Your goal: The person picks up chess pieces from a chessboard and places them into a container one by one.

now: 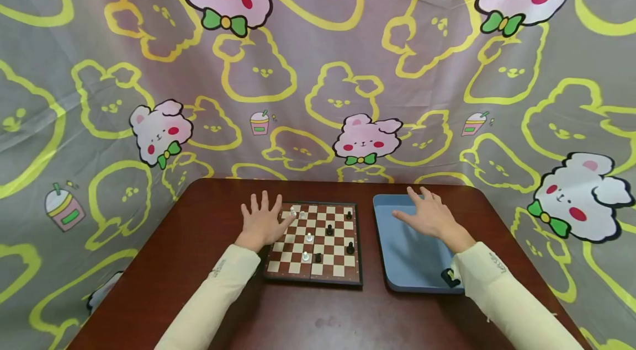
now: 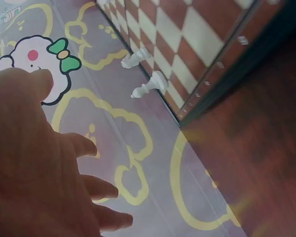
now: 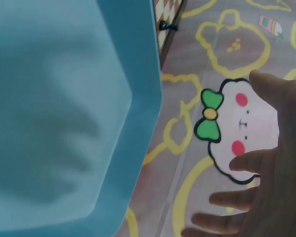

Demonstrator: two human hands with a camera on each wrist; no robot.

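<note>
A brown and cream chessboard [image 1: 293,268] lies on the table with several white and black chess pieces standing on it. My left hand [image 1: 260,223] hovers at the board's left edge, fingers spread, holding nothing. In the left wrist view, two white chess pieces, one of them this pawn-like piece [image 2: 149,85], stand near the board's corner, apart from the fingers. My right hand [image 1: 428,215], also spread and holding nothing, is above the blue tray [image 1: 395,278]. A black chess piece [image 3: 168,25] shows past the tray's rim in the right wrist view.
The dark reddish-brown table [image 1: 208,217] carries the board, with the tray to its right. A small black object [image 1: 450,277] shows by the right cuff, over the tray's near corner. A cartoon-printed cloth [image 1: 308,118] hangs behind and beside the table.
</note>
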